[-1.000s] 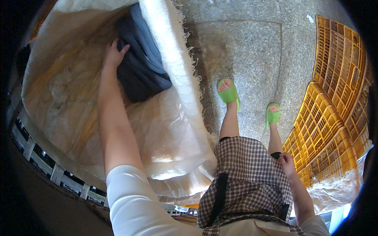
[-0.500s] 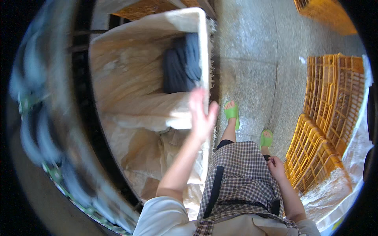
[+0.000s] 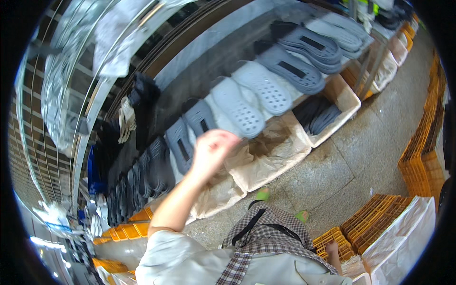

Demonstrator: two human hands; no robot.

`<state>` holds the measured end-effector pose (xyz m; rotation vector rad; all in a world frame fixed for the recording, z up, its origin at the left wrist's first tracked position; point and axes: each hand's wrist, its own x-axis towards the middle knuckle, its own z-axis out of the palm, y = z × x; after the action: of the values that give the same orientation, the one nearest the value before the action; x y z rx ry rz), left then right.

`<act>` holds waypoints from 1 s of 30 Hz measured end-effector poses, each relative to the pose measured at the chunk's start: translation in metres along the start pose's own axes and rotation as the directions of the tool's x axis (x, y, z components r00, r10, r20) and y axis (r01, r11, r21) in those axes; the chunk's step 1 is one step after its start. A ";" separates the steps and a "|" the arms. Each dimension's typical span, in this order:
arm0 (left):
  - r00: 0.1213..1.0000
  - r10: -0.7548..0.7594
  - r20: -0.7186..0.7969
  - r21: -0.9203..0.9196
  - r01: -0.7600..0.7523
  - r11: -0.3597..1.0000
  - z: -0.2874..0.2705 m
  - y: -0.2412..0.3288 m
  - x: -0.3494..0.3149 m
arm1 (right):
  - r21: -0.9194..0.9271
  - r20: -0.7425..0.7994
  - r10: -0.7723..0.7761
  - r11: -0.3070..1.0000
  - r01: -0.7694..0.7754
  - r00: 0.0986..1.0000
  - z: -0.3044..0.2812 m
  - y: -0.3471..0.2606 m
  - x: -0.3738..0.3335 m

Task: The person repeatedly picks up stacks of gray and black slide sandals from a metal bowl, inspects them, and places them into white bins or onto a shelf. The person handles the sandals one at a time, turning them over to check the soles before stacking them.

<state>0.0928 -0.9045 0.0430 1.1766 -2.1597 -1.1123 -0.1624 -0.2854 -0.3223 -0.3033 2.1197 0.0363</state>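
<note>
My left hand [image 3: 213,147] is raised at the front edge of the long bench, close to a light grey shoe sole [image 3: 240,109] with a dotted heel. Its fingers are smeared and partly turned away, and no held thing shows. Beside that sole lie another dotted light grey sole [image 3: 268,90] and darker grey soles [image 3: 290,71] with black oblong recesses. Low on the right, my right hand [image 3: 331,247] hangs by the orange crates [image 3: 335,235]; its fingers are too small to make out.
White-lined bins [image 3: 270,178] stand under the bench, one with dark soles [image 3: 317,115] inside. Dark soles stand in a row [image 3: 137,178] at the left. A wire rack [image 3: 88,114] rises beyond. More stacked orange crates [image 3: 420,142] line the right, across grey floor [image 3: 327,168].
The view has swung up from the bin to the bench top with its soles. My left hand has gone from spread above the bin edge to beside the soles. My right arm still hangs low.
</note>
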 end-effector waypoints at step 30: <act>0.520 -0.801 -0.297 -0.939 -0.312 0.145 -0.376 -0.357 0.145 | 0.104 0.099 -0.166 0.982 0.156 0.981 0.169 -0.292 -0.294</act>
<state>0.4461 -1.3045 -0.0297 1.0357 -0.0969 -1.3198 0.1950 -0.4849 -0.1401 -0.4055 1.9774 -0.1411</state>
